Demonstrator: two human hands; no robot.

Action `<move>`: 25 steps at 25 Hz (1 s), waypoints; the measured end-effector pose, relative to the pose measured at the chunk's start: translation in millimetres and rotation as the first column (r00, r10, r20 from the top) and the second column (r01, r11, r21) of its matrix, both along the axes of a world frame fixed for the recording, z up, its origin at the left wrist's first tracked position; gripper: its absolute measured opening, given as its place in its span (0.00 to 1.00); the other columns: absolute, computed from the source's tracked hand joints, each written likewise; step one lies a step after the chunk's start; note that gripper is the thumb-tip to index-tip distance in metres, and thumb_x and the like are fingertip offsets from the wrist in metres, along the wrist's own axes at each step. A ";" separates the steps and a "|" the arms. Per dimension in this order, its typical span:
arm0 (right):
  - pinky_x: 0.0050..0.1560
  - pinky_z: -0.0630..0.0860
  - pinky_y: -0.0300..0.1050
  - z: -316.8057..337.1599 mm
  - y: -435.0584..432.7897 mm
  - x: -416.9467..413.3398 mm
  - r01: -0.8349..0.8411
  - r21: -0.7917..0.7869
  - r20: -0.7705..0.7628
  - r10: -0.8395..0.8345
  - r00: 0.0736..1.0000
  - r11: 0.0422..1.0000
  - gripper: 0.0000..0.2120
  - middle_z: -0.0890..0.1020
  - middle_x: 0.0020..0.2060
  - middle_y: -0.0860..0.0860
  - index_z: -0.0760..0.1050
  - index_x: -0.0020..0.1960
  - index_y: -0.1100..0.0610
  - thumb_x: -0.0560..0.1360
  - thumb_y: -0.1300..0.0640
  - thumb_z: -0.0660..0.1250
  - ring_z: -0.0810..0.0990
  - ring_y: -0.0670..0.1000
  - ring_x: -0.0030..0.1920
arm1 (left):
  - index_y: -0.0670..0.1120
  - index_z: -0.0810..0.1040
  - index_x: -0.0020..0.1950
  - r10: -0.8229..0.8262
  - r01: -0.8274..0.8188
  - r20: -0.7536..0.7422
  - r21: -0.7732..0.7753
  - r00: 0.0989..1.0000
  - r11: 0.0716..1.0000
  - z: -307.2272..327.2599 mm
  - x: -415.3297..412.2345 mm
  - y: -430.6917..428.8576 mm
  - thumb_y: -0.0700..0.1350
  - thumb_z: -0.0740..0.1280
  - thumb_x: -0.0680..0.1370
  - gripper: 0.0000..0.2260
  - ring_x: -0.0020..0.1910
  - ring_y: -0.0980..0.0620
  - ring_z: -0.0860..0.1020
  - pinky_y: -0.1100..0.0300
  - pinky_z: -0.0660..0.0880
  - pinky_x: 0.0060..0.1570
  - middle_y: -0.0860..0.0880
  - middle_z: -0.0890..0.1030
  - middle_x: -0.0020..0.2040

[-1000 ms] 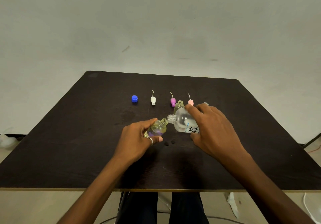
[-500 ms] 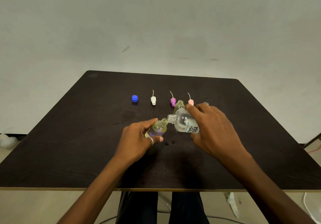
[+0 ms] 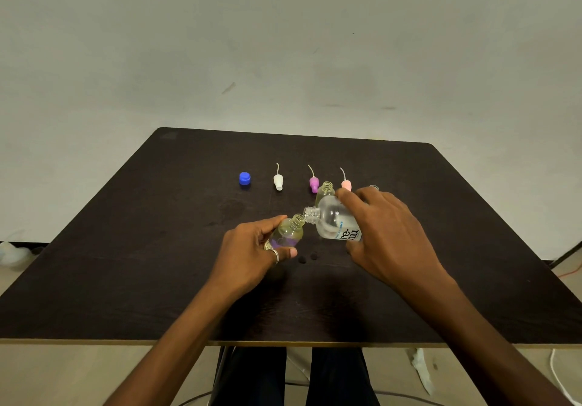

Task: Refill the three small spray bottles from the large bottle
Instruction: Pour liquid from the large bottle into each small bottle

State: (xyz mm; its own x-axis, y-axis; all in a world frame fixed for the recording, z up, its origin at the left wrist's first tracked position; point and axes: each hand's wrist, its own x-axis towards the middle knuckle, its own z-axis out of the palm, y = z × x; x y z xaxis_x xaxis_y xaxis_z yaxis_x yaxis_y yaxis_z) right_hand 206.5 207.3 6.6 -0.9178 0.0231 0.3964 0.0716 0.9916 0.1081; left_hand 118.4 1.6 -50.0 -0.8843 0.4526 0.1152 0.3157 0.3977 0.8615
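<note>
My right hand (image 3: pixel 389 235) grips the large clear bottle (image 3: pixel 333 221), tipped on its side with its open neck pointing left. That neck meets the mouth of a small clear bottle (image 3: pixel 288 232), tilted and held by my left hand (image 3: pixel 252 251). Yellowish liquid fills the small bottle. A second small open bottle (image 3: pixel 326 190) stands just behind the large one. The rim of a third small bottle (image 3: pixel 373 187) shows behind my right hand. Three spray heads lie in a row at the back: white (image 3: pixel 278 181), purple (image 3: pixel 313 183), pink (image 3: pixel 346 184).
A blue cap (image 3: pixel 244 178) sits left of the spray heads on the dark table (image 3: pixel 157 248). Small wet spots (image 3: pixel 307 258) mark the table under the bottles. Cables and a white scrap lie on the floor at the right.
</note>
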 end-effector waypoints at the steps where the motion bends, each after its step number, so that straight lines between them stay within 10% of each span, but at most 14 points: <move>1: 0.47 0.75 0.47 -0.2 0.2 0.0 0.001 0.000 -0.002 -0.001 1.000 1.000 0.35 0.78 0.52 0.51 0.69 0.68 0.50 0.63 0.56 0.77 0.77 0.53 0.47 | 0.53 0.77 0.70 -0.005 0.005 0.007 0.005 1.000 1.000 0.2 0.3 -0.1 0.44 0.79 0.69 0.30 0.61 0.63 0.78 0.63 0.72 0.66 0.57 0.82 0.63; 9: 0.48 0.74 0.46 1.0 -0.1 -0.4 0.003 -0.002 -0.001 -0.003 1.000 1.000 0.34 0.77 0.53 0.51 0.68 0.68 0.50 0.64 0.56 0.75 0.76 0.53 0.48 | 0.57 0.78 0.67 -0.022 0.018 0.083 0.045 0.996 0.999 3.1 3.8 0.8 0.43 0.79 0.70 0.27 0.55 0.70 0.78 0.75 0.71 0.56 0.63 0.83 0.56; 25: 0.51 0.75 0.48 3.5 0.2 0.6 0.007 -0.027 0.008 -0.007 1.000 1.000 0.36 0.77 0.55 0.51 0.66 0.71 0.49 0.65 0.56 0.75 0.76 0.53 0.51 | 0.55 0.80 0.66 -0.069 0.032 0.215 0.173 0.974 0.984 1.2 7.9 3.1 0.42 0.78 0.70 0.25 0.58 0.62 0.81 0.52 0.75 0.66 0.61 0.85 0.55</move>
State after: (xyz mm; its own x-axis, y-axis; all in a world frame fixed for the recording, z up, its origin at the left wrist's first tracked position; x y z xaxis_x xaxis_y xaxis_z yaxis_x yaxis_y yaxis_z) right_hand 207.1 207.4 10.1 -0.9208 0.0398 0.3880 0.0776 0.9936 0.0823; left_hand 126.3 4.8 -48.8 -0.8726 0.4884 -0.0017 0.1273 0.2307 0.9647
